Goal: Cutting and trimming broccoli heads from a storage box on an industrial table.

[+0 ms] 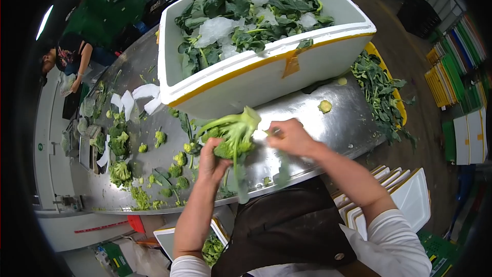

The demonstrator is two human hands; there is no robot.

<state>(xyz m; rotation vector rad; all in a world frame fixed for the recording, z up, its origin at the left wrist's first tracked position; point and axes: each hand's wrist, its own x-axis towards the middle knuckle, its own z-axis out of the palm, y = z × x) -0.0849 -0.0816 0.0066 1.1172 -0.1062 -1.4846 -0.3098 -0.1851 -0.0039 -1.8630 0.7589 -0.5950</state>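
My left hand [210, 163] grips a head of broccoli [234, 134] by its florets, its thick cut stalk pointing up and away from me. A leaf [241, 181] dangles from its underside. To the right of the stalk, the fingers of my right hand [291, 137] are closed on a thin green leaf stem, partly hidden by the fingers. Below that hand hangs a blurred broccoli leaf [283, 172]. Both hands are above the steel table [307, 123]. Just beyond them stands a large white foam box [261, 80] holding leafy broccoli [288, 5] and ice [217, 30].
Loose florets [180, 157] and trimmed broccoli heads [120, 173] lie on the left. A cut stalk slice [324, 106] rests at right, near a yellow crate [399, 104] of leaves. Foam lids [409, 200] lean beside me. Another person [73, 55] stands at the table's far left.
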